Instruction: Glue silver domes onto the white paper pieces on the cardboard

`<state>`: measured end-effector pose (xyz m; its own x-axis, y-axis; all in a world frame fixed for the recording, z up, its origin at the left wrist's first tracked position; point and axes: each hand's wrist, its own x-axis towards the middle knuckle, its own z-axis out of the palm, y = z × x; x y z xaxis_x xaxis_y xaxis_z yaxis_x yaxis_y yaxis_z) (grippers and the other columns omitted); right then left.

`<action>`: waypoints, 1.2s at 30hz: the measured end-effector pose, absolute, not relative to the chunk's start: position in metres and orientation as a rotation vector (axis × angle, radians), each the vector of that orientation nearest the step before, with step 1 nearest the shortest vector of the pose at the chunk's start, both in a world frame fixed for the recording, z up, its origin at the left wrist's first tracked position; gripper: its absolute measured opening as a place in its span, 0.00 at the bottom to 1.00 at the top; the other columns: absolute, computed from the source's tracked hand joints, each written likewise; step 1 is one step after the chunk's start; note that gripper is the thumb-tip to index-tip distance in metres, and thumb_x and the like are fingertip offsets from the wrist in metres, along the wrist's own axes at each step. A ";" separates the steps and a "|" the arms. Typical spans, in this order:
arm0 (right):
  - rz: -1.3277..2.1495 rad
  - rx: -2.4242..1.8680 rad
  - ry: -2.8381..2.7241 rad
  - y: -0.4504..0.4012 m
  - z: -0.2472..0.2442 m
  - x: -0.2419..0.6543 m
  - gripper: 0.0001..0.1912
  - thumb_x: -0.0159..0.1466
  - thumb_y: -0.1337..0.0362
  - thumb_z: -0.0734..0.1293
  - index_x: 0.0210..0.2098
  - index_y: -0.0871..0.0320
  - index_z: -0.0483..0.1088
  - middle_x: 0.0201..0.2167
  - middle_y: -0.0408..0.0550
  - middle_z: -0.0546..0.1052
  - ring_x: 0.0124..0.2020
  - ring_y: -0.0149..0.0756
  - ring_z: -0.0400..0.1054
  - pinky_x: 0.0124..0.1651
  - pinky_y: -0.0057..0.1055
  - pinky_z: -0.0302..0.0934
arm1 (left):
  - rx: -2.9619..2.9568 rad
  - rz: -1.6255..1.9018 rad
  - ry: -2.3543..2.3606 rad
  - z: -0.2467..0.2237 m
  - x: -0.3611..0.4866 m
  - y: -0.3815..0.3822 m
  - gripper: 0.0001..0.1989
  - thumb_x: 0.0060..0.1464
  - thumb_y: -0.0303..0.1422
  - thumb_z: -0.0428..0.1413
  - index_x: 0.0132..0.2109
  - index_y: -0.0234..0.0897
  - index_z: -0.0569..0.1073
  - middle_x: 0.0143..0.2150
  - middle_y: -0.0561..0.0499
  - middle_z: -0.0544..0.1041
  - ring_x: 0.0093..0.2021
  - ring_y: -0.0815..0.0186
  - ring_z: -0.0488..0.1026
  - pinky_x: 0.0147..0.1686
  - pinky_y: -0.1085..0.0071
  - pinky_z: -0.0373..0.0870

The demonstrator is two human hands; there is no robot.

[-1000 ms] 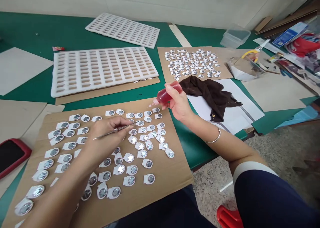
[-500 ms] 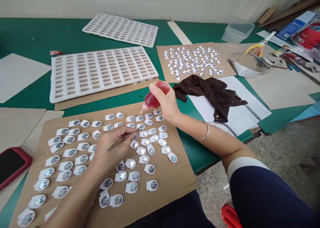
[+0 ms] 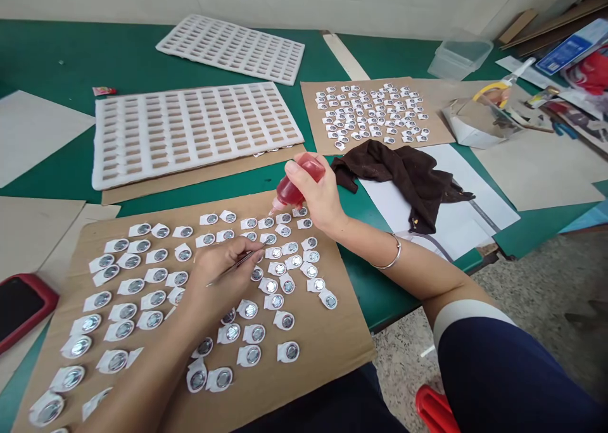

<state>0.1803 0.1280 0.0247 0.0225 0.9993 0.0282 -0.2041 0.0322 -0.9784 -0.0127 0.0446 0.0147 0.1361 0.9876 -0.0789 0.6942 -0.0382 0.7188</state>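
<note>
Over the near cardboard sheet [image 3: 332, 351], my left hand [image 3: 221, 271] pinches thin metal tweezers [image 3: 232, 268], their tip close to a round silver piece [image 3: 268, 238] on a white tab. My right hand [image 3: 316, 189] is wrapped round a red squeeze bottle [image 3: 289, 191], tilted with its nozzle down, just above the pieces in the upper row. Many such silver pieces with white tabs lie spread over the cardboard. Part of them is hidden under my left hand and forearm.
Two white slotted trays [image 3: 199, 132] lie behind the cardboard. A second cardboard sheet [image 3: 316, 119] bears many small pieces. Nearby are a brown cloth [image 3: 403, 176], a clear tub [image 3: 460, 56], a container [image 3: 475, 129] with yellow-handled scissors [image 3: 489, 91], and a red-cased phone [image 3: 45, 300] at the left.
The view has shifted slightly. The bottle's nozzle has moved a little to the right and up from the pieces. Both hands keep their holds.
</note>
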 end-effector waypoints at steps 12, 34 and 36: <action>1.266 -1.021 -1.240 0.122 0.023 0.173 0.25 0.57 0.46 0.70 0.44 0.50 0.57 0.31 0.39 0.72 0.24 0.32 0.73 0.28 0.30 0.70 | 2.196 0.663 1.416 0.016 -0.003 0.045 0.10 0.57 0.31 0.50 0.29 0.40 0.73 0.31 0.52 0.78 0.32 0.65 0.75 0.33 0.70 0.69; 0.871 -1.127 -1.758 0.108 0.013 0.164 0.20 0.52 0.49 0.73 0.32 0.55 0.65 0.29 0.41 0.75 0.29 0.31 0.69 0.34 0.31 0.64 | 3.053 0.709 1.247 0.006 0.021 0.022 0.10 0.49 0.14 0.49 0.28 0.28 0.72 0.30 0.36 0.76 0.27 0.59 0.69 0.33 0.60 0.73; 0.865 -1.115 -1.759 0.107 0.013 0.164 0.20 0.52 0.50 0.74 0.32 0.55 0.65 0.28 0.40 0.75 0.29 0.31 0.68 0.33 0.30 0.63 | 3.067 0.696 1.248 0.006 0.021 0.022 0.10 0.49 0.14 0.49 0.29 0.27 0.72 0.31 0.35 0.77 0.27 0.59 0.69 0.33 0.60 0.73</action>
